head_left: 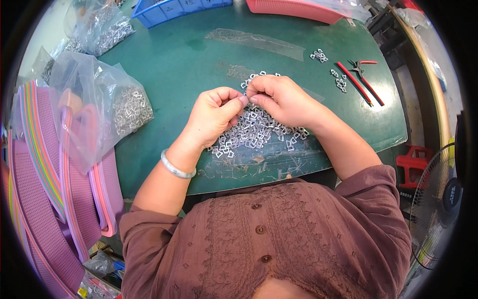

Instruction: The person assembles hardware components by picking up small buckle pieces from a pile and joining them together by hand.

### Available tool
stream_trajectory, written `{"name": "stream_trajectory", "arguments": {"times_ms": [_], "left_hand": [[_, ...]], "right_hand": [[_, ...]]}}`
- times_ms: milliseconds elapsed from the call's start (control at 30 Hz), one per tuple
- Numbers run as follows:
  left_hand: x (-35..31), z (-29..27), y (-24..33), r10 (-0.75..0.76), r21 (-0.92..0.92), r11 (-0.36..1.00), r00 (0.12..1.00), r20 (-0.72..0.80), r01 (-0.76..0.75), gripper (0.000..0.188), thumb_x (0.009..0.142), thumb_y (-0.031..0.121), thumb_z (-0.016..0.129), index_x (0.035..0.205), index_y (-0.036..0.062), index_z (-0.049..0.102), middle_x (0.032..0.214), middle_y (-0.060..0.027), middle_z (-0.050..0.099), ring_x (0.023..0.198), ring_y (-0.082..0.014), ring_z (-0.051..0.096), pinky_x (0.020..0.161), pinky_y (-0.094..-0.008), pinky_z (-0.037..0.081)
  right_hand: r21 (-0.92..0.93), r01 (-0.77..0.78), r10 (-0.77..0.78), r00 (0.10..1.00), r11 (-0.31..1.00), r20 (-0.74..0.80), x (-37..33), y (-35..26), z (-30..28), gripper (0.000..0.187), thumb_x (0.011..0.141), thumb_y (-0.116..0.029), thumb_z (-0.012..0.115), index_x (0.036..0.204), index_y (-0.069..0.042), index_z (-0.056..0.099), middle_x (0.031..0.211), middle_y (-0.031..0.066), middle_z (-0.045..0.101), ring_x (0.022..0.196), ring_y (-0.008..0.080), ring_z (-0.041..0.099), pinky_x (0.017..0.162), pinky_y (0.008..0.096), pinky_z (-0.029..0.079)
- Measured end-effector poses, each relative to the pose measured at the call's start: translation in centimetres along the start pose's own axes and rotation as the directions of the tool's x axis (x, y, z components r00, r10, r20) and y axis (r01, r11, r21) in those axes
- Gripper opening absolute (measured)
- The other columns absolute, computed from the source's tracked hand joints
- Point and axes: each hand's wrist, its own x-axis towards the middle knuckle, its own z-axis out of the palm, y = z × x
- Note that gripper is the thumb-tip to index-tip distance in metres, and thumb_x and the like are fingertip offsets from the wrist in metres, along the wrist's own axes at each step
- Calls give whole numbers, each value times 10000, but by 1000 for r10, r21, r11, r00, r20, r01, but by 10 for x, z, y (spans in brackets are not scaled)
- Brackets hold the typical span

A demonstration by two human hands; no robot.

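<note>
Over a loose pile of small silver metal links (254,132), my two hands meet fingertip to fingertip. My left hand (211,115) is closed in a pinch of thumb and forefinger. My right hand (286,102) also pinches, its thumb and forefinger touching the left fingertips. Whatever sits between the fingers is too small and covered to make out. More links (249,79) show just beyond the fingers, and some lie under both hands. A pale bangle (178,167) circles my left wrist.
On the green table (174,60), red-handled pliers (366,79), a red rod (354,83) and small link groups (319,56) lie right. Clear bags of metal parts (132,109) and purple baskets (42,174) crowd the left. Blue (181,12) and pink bins (298,12) stand behind; a fan (433,199) is right.
</note>
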Motion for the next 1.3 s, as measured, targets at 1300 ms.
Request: {"name": "stream_trajectory", "arguments": {"times_ms": [1300], "left_hand": [[0,-3,1,22,-80,997,999,-23,-24,79,803,103,550,771,39,584,604,9,525,471,-29,440,381,-132,292]], "right_hand": [[505,-238,228,970,830,82,1,8,2,88,794,-61,535,819,22,550,759,-5,540,671,46,462,613,191,395]]}}
